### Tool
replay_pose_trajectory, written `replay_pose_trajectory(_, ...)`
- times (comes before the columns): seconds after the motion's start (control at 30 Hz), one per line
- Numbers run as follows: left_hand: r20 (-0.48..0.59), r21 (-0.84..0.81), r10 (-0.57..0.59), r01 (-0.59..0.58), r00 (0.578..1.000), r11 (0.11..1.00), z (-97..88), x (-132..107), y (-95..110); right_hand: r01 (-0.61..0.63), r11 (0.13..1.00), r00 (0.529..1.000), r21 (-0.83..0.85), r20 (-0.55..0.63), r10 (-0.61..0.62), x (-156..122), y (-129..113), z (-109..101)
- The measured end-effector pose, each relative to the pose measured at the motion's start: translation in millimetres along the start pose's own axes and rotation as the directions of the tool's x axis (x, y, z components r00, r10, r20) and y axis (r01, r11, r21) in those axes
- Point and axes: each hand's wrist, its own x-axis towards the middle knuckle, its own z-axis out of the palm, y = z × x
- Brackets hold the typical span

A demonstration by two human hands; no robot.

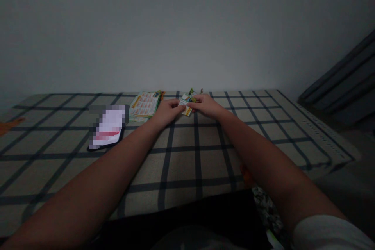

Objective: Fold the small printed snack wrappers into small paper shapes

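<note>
Both my hands meet over the far middle of the checked cloth. My left hand (pixel 167 111) pinches the left side of a small printed paper packet (pixel 187 112), thumb on top. The packet is white with green and yellow print. From the other side my right hand (pixel 206 105) grips it, fingers closed along its right edge. Behind the packet, green printed bits (pixel 191 91) stick up, partly hidden by my fingers; I cannot tell whether they belong to it. Left of my left hand lies a stack of printed leaflets (pixel 145 104).
A phone (pixel 108 127) with a lit, blurred screen lies left of the leaflets. The blue-checked cloth (pixel 181 168) covers the table up to a plain wall (pixel 175 27). An orange patch (pixel 11 125) shows at far left. Dark ridged material (pixel 342 82) stands at the right.
</note>
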Motion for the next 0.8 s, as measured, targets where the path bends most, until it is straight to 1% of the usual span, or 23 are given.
replay_pose_trajectory(0.1, 0.015, -0.062, -0.034, 0.035, 0.999, 0.998, 1.7, -1.8, 1.1, 0.001, 1.000, 1.000, -0.009, 0.009, -0.001, 0.2, 2.0, -1.1)
replay_pose_trajectory(0.2, 0.040, -0.081, -0.020, 0.023, 0.999, 0.996, 2.7, -2.8, 2.7, -0.004, 1.000, 1.000, -0.005, 0.012, 0.004, -0.5, 1.5, -1.5)
replay_pose_trajectory(0.3, 0.034, -0.036, 0.016, -0.015, 0.999, 0.999, 2.0, -1.7, 2.3, -0.015, 1.000, 1.000, 0.022, 0.004, 0.015, -1.1, -1.2, 0.1)
replay_pose_trajectory(0.4, 0.001, 0.017, 0.059, -0.059, 0.998, 0.998, 0.5, -0.3, 0.7, -0.038, 0.995, 0.999, 0.094, 0.009, 0.037, -0.8, -4.0, 2.9)
replay_pose_trajectory(0.53, -0.040, 0.032, 0.081, -0.080, 0.996, 0.996, -1.1, -0.2, 0.6, -0.037, 0.992, 0.999, 0.122, -0.003, 0.038, 0.0, -3.7, 3.4)
replay_pose_trajectory(0.63, -0.036, 0.035, 0.088, -0.087, 0.995, 0.996, -1.3, -0.5, 1.1, -0.016, 0.993, 1.000, 0.115, -0.008, 0.017, 0.9, -0.8, 1.8)
replay_pose_trajectory(0.8, -0.009, -0.016, 0.103, -0.103, 0.995, 0.995, -0.5, 0.3, -0.2, -0.003, 0.989, 1.000, 0.149, -0.013, 0.005, 2.6, 2.4, -0.2)
